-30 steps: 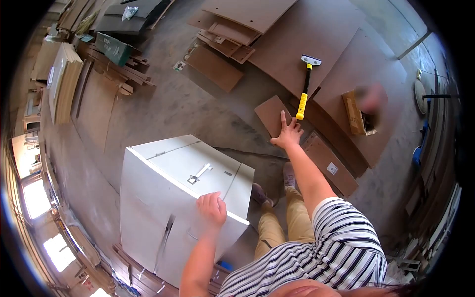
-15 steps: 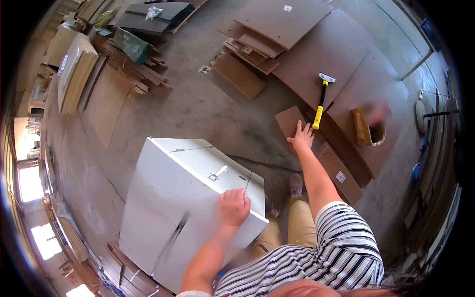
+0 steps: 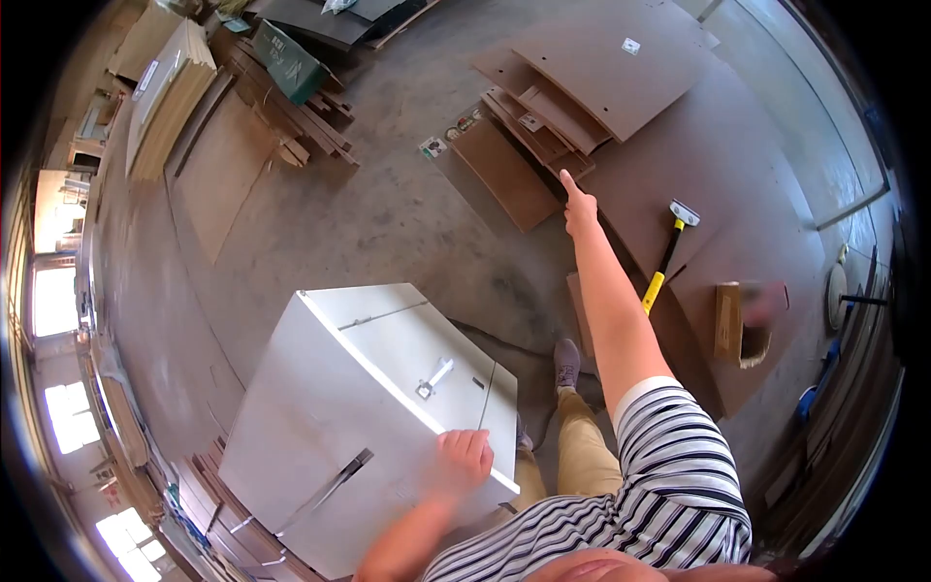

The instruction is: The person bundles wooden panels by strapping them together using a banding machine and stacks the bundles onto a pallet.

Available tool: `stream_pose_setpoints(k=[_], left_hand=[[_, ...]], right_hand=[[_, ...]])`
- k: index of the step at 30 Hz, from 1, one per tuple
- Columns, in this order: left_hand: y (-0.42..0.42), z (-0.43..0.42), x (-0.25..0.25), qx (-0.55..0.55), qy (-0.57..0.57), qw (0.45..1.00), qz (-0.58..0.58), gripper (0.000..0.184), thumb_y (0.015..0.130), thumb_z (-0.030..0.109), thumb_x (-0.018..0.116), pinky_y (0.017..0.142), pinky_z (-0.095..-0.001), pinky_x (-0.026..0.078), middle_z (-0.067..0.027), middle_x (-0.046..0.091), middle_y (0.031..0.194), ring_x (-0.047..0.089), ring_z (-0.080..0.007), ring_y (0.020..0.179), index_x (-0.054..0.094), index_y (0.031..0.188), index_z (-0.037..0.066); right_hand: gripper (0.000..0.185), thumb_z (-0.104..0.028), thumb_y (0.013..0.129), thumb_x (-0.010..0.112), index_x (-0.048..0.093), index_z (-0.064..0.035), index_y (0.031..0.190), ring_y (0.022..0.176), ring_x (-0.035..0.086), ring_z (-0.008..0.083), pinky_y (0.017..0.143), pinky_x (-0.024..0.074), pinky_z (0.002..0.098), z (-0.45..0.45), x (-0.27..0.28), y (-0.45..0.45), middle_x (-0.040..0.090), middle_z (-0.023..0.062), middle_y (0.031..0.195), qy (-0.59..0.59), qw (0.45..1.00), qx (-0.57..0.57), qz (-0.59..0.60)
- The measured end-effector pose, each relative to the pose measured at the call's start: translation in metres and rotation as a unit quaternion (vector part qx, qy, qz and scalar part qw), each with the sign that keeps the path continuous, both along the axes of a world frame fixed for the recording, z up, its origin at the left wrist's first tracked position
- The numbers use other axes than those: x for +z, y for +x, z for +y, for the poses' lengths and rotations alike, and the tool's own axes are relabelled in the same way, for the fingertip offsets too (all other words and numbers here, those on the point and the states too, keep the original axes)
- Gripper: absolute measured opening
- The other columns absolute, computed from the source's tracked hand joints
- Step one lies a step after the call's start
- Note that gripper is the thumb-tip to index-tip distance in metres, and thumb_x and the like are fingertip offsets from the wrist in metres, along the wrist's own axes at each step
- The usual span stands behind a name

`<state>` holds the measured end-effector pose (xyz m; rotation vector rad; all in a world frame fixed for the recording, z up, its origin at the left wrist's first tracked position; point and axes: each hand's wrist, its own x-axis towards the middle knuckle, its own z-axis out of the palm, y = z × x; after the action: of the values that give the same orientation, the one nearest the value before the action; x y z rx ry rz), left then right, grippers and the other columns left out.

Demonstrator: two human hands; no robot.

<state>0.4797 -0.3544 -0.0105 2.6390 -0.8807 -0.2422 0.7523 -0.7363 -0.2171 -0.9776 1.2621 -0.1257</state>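
A white cabinet (image 3: pixel 320 388) stands tilted in perspective at lower left, with a small white latch-like fitting (image 3: pixel 434 378) on its panelled side. My left hand (image 3: pixel 467 459) has its fingers curled over the cabinet's near edge. My right hand (image 3: pixel 580 208) reaches forward with one finger stretched out and holds nothing; its other fingers are partly hidden. It is nearest the stacked brown boards (image 3: pixel 548 131), and I cannot tell whether it touches them. Right of my forearm, a scraper with a yellow and black handle (image 3: pixel 667 257) lies on a large brown panel (image 3: pixel 747 194).
An open cardboard box (image 3: pixel 729 325) sits on the brown panels at right. A single brown board (image 3: pixel 504 175) lies on the concrete floor (image 3: pixel 388 223). Wrapped panels (image 3: pixel 170 97), a green box (image 3: pixel 289 63) and loose strips (image 3: pixel 301 116) are at upper left. My shoe (image 3: pixel 566 362) is beside the cabinet.
My right hand has left the small brown board beside the scraper and moved forward to the stacked boards. My left hand stays on the cabinet edge. The view has shifted.
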Motion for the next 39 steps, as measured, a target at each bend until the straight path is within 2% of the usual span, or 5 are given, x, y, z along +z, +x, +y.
stream_pose_setpoints(k=[7, 9, 12, 25, 39], left_hand=[[0.003, -0.004, 0.005, 0.008, 0.044, 0.999, 0.031, 0.018, 0.069, 0.012, 0.058, 0.071, -0.0321, 0.036, 0.0015, 0.057, 0.075, 0.053, -0.0160, 0.072, 0.061, 0.087, 0.013], [0.003, -0.004, 0.006, 0.008, 0.058, 0.997, 0.043, 0.019, 0.069, 0.012, 0.059, 0.071, -0.0318, 0.036, 0.0022, 0.057, 0.074, 0.052, -0.0152, 0.071, 0.062, 0.087, 0.013], [0.005, -0.004, 0.005, 0.002, 0.062, 0.997, 0.041, 0.018, 0.069, 0.013, 0.058, 0.071, -0.0315, 0.036, 0.0025, 0.056, 0.074, 0.052, -0.0146, 0.070, 0.062, 0.087, 0.013], [0.007, -0.008, 0.010, 0.000, 0.064, 0.997, 0.053, 0.019, 0.067, 0.013, 0.056, 0.072, -0.0306, 0.034, 0.0020, 0.055, 0.074, 0.053, -0.0140, 0.069, 0.063, 0.085, 0.013], [0.003, -0.005, 0.007, -0.013, 0.074, 0.996, 0.046, 0.019, 0.067, 0.014, 0.055, 0.072, -0.0316, 0.035, 0.0010, 0.056, 0.074, 0.052, -0.0162, 0.069, 0.061, 0.086, 0.013]], right_hand=[[0.092, -0.037, 0.055, 0.087, 0.035, 0.0026, 0.119, 0.086, 0.052, 0.0264, 0.082, 0.0441, 0.0428, 0.018, -0.011, 0.084, 0.053, 0.0133, 0.104, 0.030, 0.962, -0.254, 0.090], [0.092, -0.026, 0.057, 0.085, 0.028, 0.0067, 0.122, 0.108, 0.051, 0.0355, 0.094, 0.0437, 0.0430, 0.026, 0.031, 0.088, 0.043, 0.0236, 0.126, 0.069, 0.959, -0.259, 0.093], [0.069, -0.007, 0.062, 0.081, 0.036, 0.0057, 0.113, 0.074, 0.063, 0.0265, 0.065, 0.0575, 0.0290, 0.026, 0.011, 0.106, 0.054, 0.0218, 0.108, 0.079, 0.941, -0.329, 0.012], [0.039, 0.001, 0.071, 0.071, 0.047, -0.0031, 0.101, 0.087, 0.059, 0.0183, 0.065, 0.0571, 0.0274, 0.047, 0.011, 0.028, 0.054, 0.0083, 0.105, 0.021, 0.939, -0.285, -0.191], [0.105, -0.051, 0.050, 0.083, 0.028, 0.0084, 0.116, 0.117, 0.036, 0.0361, 0.100, 0.0334, 0.0423, 0.019, 0.031, 0.027, 0.034, 0.0269, 0.123, -0.125, 0.953, -0.156, 0.228]])
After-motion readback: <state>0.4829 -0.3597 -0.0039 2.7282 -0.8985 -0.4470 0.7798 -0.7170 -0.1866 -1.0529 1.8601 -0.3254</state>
